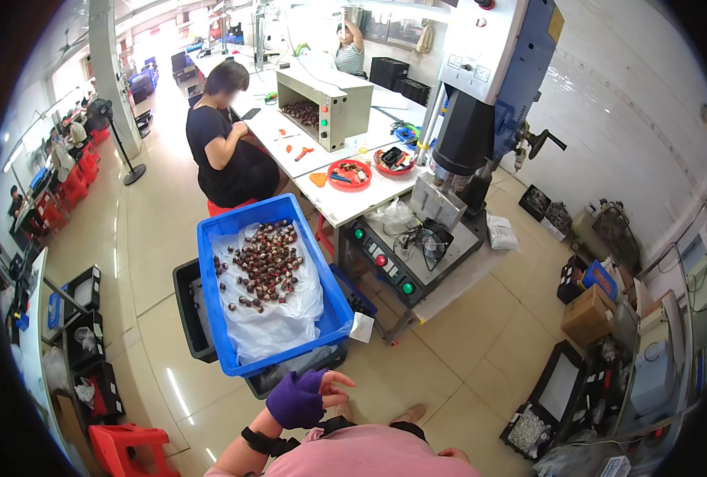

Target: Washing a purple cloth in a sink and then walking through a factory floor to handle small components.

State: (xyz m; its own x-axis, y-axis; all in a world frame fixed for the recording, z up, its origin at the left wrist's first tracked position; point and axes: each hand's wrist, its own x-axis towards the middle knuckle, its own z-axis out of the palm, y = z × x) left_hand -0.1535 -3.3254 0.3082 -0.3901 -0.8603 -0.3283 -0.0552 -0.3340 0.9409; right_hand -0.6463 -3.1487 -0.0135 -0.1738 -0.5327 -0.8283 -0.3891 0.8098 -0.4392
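My left hand (310, 395), in a purple fingerless glove with a black strap at the wrist, hovers just past the near end of a blue plastic crate (228, 338). Its bare fingers stretch to the right, apart, with nothing seen in them. Inside the crate, a white plastic sheet (274, 327) bears a heap of small dark-red and pale round parts (268, 261). A white paper tag (361, 327) hangs at the crate's near right corner. My right hand (453, 455) shows only a sliver beside my pink top; its fingers are mostly hidden.
Black crates (190, 310) stand under the blue one. A seated person (230, 143) works at the white table (345, 205), which holds red trays (349, 174) and a metal box machine (334, 119). A tall press (465, 131) rises right; a red stool (131, 447) stands lower left.
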